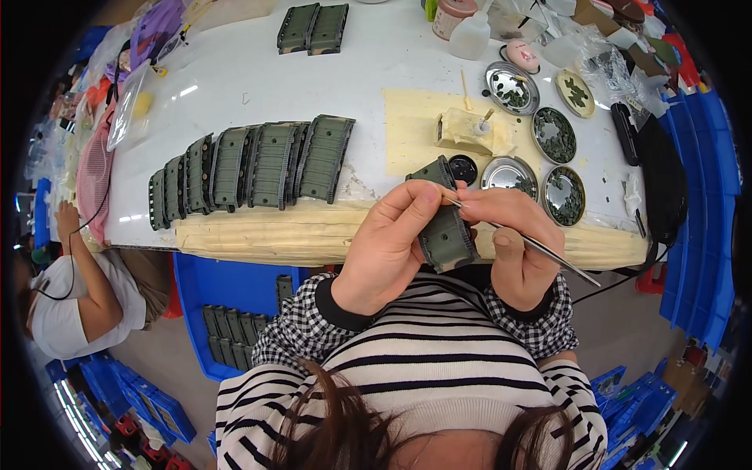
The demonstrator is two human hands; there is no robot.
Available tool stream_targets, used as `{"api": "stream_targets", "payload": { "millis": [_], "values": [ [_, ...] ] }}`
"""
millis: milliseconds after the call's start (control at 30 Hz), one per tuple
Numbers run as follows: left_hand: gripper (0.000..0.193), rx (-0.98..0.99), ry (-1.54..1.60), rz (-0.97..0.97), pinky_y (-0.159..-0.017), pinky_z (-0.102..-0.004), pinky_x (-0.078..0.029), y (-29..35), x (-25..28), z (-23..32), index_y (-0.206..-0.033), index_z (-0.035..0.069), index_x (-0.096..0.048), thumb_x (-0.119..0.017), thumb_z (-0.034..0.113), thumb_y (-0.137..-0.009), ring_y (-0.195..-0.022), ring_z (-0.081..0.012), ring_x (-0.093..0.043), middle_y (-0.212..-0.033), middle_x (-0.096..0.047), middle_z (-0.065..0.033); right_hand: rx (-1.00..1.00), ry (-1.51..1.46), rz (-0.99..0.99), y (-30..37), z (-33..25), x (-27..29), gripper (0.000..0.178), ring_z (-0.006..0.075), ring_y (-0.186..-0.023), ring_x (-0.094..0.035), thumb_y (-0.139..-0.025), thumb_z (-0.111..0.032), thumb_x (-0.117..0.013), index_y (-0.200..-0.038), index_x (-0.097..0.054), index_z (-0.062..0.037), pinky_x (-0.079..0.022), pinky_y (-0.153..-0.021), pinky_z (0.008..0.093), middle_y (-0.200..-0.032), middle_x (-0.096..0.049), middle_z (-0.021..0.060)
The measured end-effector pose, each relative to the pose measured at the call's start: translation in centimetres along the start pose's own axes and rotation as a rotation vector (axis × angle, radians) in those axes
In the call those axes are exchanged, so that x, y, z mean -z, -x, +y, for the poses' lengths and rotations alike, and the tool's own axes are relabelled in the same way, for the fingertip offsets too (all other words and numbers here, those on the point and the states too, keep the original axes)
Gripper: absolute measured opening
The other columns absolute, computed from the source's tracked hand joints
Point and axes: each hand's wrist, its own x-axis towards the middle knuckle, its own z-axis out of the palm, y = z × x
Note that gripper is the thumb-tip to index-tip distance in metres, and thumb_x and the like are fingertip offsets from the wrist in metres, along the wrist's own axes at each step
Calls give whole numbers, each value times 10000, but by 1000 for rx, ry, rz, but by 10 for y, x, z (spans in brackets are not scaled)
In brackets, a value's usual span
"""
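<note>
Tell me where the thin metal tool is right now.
In the head view the thin metal tool is pinched in the right hand, right of centre at the table's near edge, its tip touching the green track piece that the left hand holds.

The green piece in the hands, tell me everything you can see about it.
The green piece is a dark olive, ribbed panel with toothed edges, plastic by the look, like those in the row on the table. It is held tilted above the table edge, the left hand gripping its left side, while the right hand brings a thin metal tool to its top.
</note>
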Motion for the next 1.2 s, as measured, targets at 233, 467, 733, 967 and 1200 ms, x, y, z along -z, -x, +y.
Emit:
{"api": "stream_targets", "payload": {
  "millis": [233,467,733,967,1200],
  "values": [
    [203,-39,-36,-31,-834,-287,-551,-2,5,-5,-1052,62,-621,-522,236,-1014,-978,-109,-615,-1130,-636,-42,2,-40,40,2,5,-2,188,256,-854,-664,-957,-99,-558,-1024,-665,41,-535,-881,385,-949,-695,145],
    [472,-97,-211,39,-1007,-412,-480,8,-8,26,-1463,11,-332,-437,109,-1014,-1266,-326,-510,-1426,-423,-147,-162,0,198,4,20,1,209,201,-820,-610,-987,-126,-528,-984,-679,18,-483,-760,305,-858,-677,110],
    [591,-263,-403,49,-1076,-429,-424,14,-8,40,-1528,50,-193,-432,33,-988,-1321,-330,-458,-1492,-333,-138,-186,407,138,5,42,-3,144,219,-816,-523,-938,-153,-604,-921,-715,-63,-396,-776,334,-778,-678,9],
    [601,-263,-320,66,-1071,-418,-427,12,-6,38,-1531,63,-180,-441,10,-993,-1289,-253,-474,-1459,-366,-128,-178,312,145,5,39,-2,161,219,-828,-527,-946,-144,-587,-921,-712,-45,-417,-763,337,-797,-680,31],
    [588,-215,-218,78,-1035,-392,-455,11,-8,39,-1525,48,-183,-455,47,-1005,-1235,-216,-519,-1362,-478,-145,112,115,-8,3,0,2,166,285,-904,-633,-928,-94,-564,-950,-697,3,-497,-805,368,-875,-688,103]
  ]
}}
